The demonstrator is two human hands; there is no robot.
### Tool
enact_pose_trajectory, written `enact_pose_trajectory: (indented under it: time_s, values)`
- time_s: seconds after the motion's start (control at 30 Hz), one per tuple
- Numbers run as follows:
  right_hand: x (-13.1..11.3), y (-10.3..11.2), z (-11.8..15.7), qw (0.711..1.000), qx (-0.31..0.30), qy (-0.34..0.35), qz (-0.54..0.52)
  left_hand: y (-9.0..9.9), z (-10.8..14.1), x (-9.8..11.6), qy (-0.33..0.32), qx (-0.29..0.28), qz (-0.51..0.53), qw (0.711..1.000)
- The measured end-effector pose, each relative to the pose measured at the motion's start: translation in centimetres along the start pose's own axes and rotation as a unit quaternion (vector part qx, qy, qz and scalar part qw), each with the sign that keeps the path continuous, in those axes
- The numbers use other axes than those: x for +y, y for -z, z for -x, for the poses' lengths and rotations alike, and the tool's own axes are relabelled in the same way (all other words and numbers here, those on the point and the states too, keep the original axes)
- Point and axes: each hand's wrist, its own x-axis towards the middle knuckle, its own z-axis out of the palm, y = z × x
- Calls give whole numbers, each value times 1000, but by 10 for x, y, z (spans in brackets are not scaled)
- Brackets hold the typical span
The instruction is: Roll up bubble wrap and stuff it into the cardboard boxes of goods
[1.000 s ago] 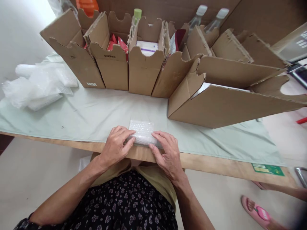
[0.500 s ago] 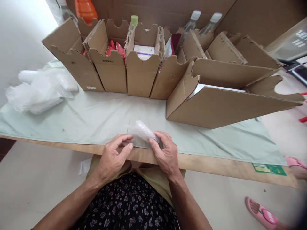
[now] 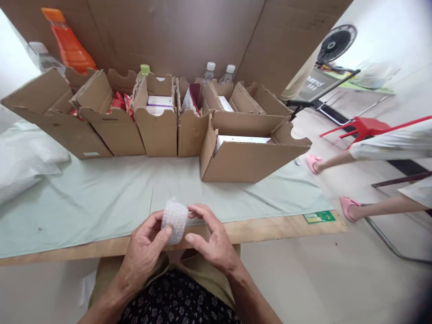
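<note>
A small roll of bubble wrap [image 3: 175, 220] is held above the table's front edge, tilted slightly. My left hand [image 3: 146, 240] grips it from the left, thumb in front and fingers behind. Just to its right, my right hand [image 3: 211, 238] has its thumb and fingers spread, the fingertips close to the roll's upper right side; whether they touch it I cannot tell. Anything inside the wrap is hidden by the cloudy plastic.
Cardboard boxes [image 3: 158, 135] stand in a row along the back, with a wider box [image 3: 246, 162] before them at right. A heap of bubble wrap [image 3: 27, 157] lies at left. An orange bottle [image 3: 72, 47] rises behind. Another person's legs [image 3: 378, 209] and a red stool [image 3: 364, 128] are at right.
The bubble wrap roll has passed from my right hand to my left. My right hand has opened beside it. The view has turned to the right, showing more of the room.
</note>
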Motion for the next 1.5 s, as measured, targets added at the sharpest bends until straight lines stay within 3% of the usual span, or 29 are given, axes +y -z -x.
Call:
enact_pose_trajectory:
  time_s: [0.2, 0.37, 0.47, 0.57, 0.67, 0.73, 0.8, 0.87, 0.93, 1.1, 1.27, 1.37, 1.5]
  values:
    - [-19, 45, -10, 992, -113, -25, -59, -11, -3, 16, -116, -121, -160, 973]
    - [-28, 66, -19, 987, -150, -64, -7, -19, -9, 26, -109, -127, -202, 965]
    - [-32, 86, -17, 987, -150, -58, 19, -14, -24, 42, -181, -147, -218, 948]
    - [-44, 119, -16, 995, -86, -34, 23, -13, -50, 72, -321, -77, -240, 913]
    - [-63, 155, -27, 997, 79, -7, -15, -24, -88, 105, -434, -2, -255, 864]
    - [-74, 176, -46, 977, 207, 29, -48, -38, -115, 119, -469, 12, -258, 845]
    - [-81, 193, -72, 954, 285, 66, -73, -52, -137, 123, -465, -6, -276, 841]
    - [-83, 206, -102, 950, 291, 70, -85, -62, -152, 119, -457, -23, -303, 836]
    - [-82, 214, -129, 964, 252, 26, -77, -67, -157, 113, -458, -16, -320, 830]
    - [-85, 212, -175, 989, 77, -122, 37, -70, -154, 100, -470, 17, -296, 831]
    - [-110, 190, -206, 965, -49, -132, 220, -75, -152, 94, -475, 40, -256, 841]
    - [-126, 170, -221, 908, -91, -91, 400, -77, -151, 90, -481, 44, -238, 842]
    - [-137, 142, -232, 779, -56, -45, 623, -79, -153, 86, -477, 53, -228, 847]
